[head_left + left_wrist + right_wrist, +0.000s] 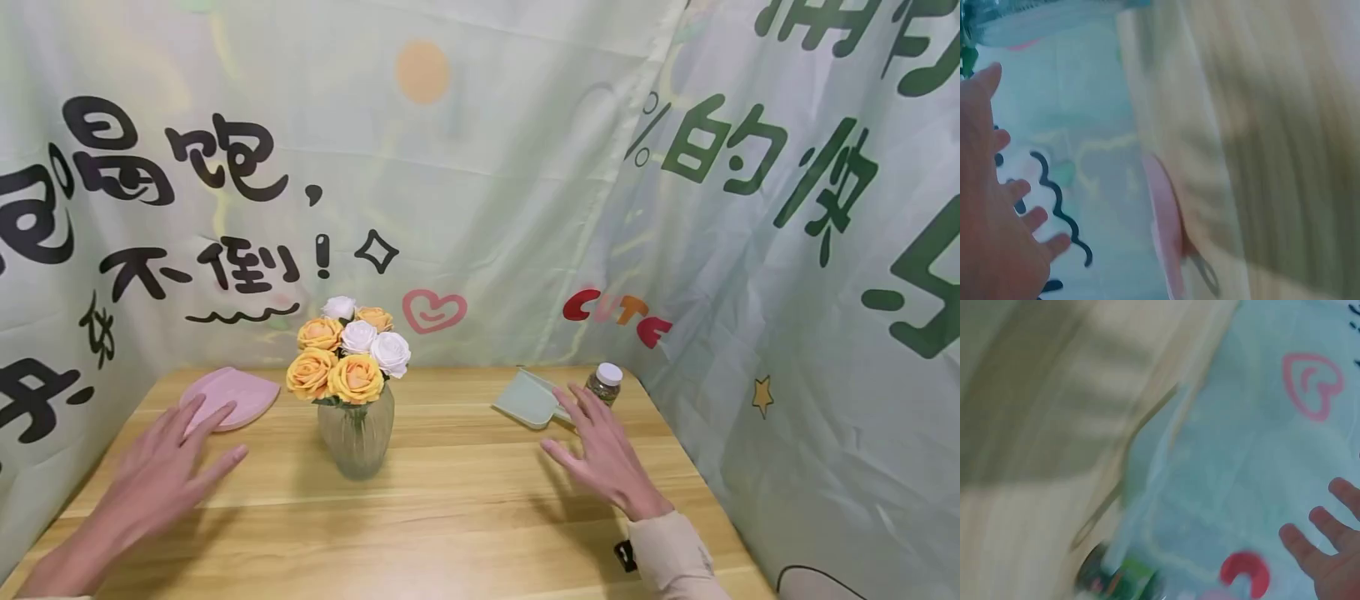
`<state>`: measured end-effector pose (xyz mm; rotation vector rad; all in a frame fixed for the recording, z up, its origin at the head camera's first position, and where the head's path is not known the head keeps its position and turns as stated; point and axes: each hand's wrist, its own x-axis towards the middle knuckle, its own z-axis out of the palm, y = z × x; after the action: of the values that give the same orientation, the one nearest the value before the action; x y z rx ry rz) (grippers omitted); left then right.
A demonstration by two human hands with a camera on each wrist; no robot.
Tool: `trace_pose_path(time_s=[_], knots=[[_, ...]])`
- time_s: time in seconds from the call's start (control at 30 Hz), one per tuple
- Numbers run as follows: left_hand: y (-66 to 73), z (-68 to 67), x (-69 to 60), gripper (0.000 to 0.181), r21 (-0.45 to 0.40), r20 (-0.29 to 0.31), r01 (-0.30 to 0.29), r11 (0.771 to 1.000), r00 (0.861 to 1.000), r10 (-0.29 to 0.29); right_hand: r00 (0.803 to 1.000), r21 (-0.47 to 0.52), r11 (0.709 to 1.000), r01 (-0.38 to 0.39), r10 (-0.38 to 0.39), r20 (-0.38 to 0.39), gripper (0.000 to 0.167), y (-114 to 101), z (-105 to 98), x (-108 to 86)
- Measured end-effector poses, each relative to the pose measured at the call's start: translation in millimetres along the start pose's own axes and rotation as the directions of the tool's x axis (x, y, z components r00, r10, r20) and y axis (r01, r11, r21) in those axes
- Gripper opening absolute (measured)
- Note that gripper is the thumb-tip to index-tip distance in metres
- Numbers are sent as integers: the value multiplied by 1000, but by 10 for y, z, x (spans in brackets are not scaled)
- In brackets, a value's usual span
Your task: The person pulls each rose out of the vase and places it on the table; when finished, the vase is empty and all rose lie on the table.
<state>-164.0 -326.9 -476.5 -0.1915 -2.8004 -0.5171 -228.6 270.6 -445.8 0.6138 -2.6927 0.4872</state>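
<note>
My left hand (pixel 161 471) hovers above the table's left side with its fingers spread, holding nothing. Just beyond its fingertips lies a flat pink object (pixel 243 396), which in the left wrist view shows a grey loop at one end of the pink piece (pixel 1165 228). On the right, my right hand (pixel 600 454) is also spread and holds nothing. It partly covers the handle of a pale green dustpan (pixel 528 398). Behind its fingers stands a small jar (pixel 605 383) with a white lid and dark contents. Both wrist views are blurred.
A ribbed glass vase (pixel 356 442) with orange and white roses (pixel 352 350) stands left of centre on the wooden table (pixel 420 533). Printed cloth (pixel 495 208) hangs along the table's back and sides. A small black item (pixel 625 556) shows beside the right sleeve.
</note>
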Motion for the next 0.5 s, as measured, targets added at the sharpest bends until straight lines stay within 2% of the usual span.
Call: trace_pose_path(time_s=[0.1,0.23,0.37,0.5], knots=[[260,-24,113,79,-94,-10,-60,994,998,59,995,60,994,92,-90,-34,78,-279,8,275],[584,22,239,81,-251,-3,-105,962,994,108,973,130,967,218,-206,-100,71,-681,99,587],[804,94,312,90,-379,26,-79,922,995,96,932,209,913,351,-318,-173,60,-1049,233,847],[914,186,373,93,-461,19,-75,884,995,94,889,281,848,449,-393,-235,46,-1287,372,1014]])
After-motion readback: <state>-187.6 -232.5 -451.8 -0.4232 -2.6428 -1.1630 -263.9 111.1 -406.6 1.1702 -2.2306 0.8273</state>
